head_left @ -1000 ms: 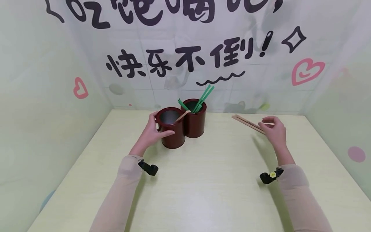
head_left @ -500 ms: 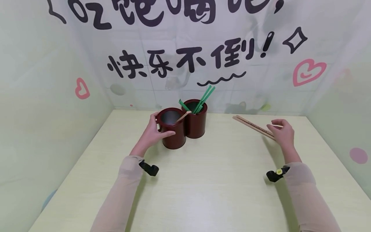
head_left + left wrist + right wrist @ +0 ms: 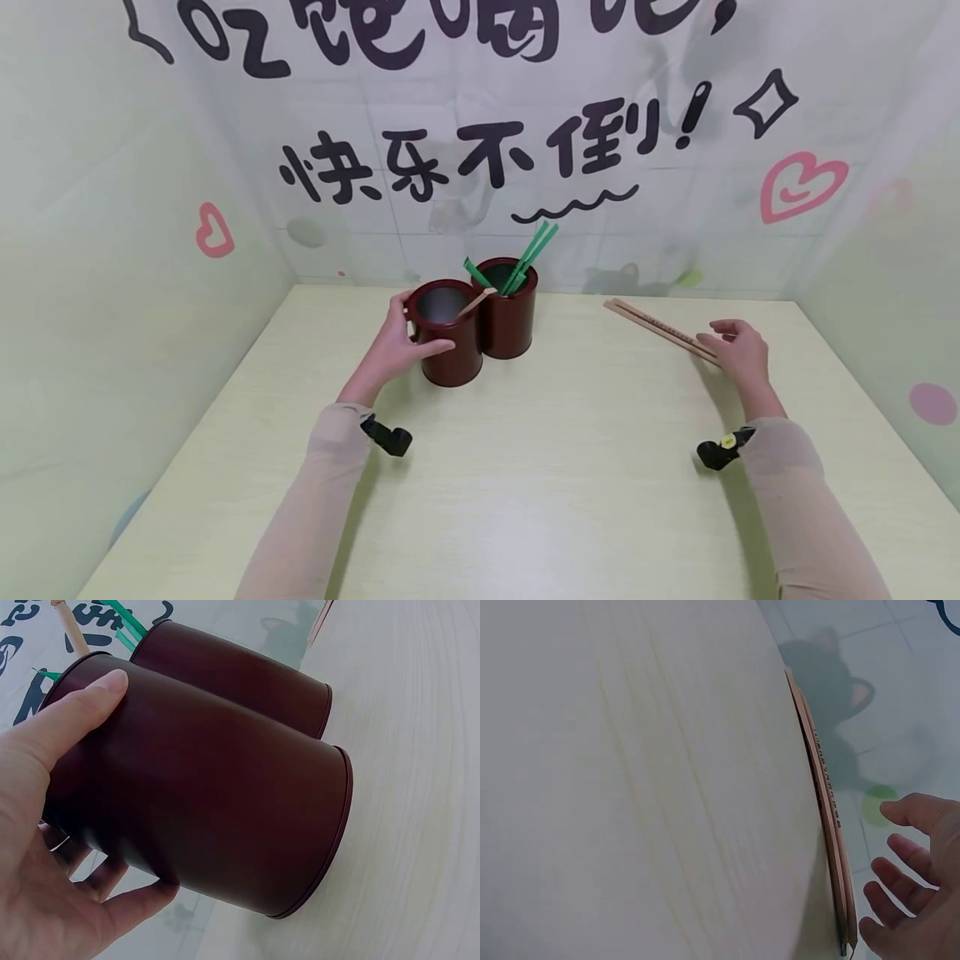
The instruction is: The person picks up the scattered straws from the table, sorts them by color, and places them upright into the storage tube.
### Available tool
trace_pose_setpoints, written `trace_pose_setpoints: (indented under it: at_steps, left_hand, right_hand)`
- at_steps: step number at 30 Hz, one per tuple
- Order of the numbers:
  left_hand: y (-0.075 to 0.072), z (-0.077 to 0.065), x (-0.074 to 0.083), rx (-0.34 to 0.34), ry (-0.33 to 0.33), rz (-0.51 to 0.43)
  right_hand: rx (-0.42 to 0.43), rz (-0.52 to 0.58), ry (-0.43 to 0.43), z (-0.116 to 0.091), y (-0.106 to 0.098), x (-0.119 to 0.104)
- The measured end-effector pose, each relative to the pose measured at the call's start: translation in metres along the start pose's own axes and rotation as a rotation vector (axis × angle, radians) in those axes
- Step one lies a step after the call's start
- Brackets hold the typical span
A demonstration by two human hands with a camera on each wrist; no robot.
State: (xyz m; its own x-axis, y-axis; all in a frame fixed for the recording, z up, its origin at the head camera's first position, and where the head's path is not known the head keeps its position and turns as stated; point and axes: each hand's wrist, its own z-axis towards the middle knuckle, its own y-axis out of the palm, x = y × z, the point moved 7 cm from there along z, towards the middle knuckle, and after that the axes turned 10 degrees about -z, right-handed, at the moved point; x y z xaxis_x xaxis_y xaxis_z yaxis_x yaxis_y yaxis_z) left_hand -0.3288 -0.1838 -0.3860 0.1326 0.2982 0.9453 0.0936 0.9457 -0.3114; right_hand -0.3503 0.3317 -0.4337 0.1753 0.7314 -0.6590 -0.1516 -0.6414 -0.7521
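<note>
My left hand [image 3: 393, 343] grips a dark red cylindrical pen holder [image 3: 450, 358], with the thumb across its front and the fingers on its far side. A plain wooden stick [image 3: 476, 302] leans out of this holder's mouth. Right behind it stands a second dark red holder [image 3: 508, 323] with several green sticks [image 3: 534, 257] in it. My right hand [image 3: 742, 354] holds nothing; its fingers are loosely bent in the right wrist view. Near its fingertips lie slim wooden pencils [image 3: 823, 795] with printed lettering, side by side on the table.
The pale wooden table [image 3: 525, 467] reaches back to a white wall sheet [image 3: 420, 233] with black lettering. Side sheets close it in at left and right. A black wrist camera [image 3: 387, 436] sits on the left sleeve and another camera [image 3: 722, 450] on the right.
My right hand has moved right and a little toward me, along the pencils, uncovering more of them. My left hand keeps its grip on the holder, which stays in place.
</note>
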Motion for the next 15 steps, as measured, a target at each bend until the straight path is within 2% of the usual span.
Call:
trace_pose_setpoints:
  at_steps: [8, 15]
  left_hand:
    - [-0.0001, -0.0009, 0.0009, -0.002, -0.001, -0.003]
    - [0.0015, -0.0027, 0.0048, -0.009, 0.002, -0.012]
  right_hand:
    - [-0.070, -0.076, -0.059, 0.0026, 0.0069, 0.0049]
    - [-0.093, -0.194, -0.139, 0.0023, 0.0075, -0.0008]
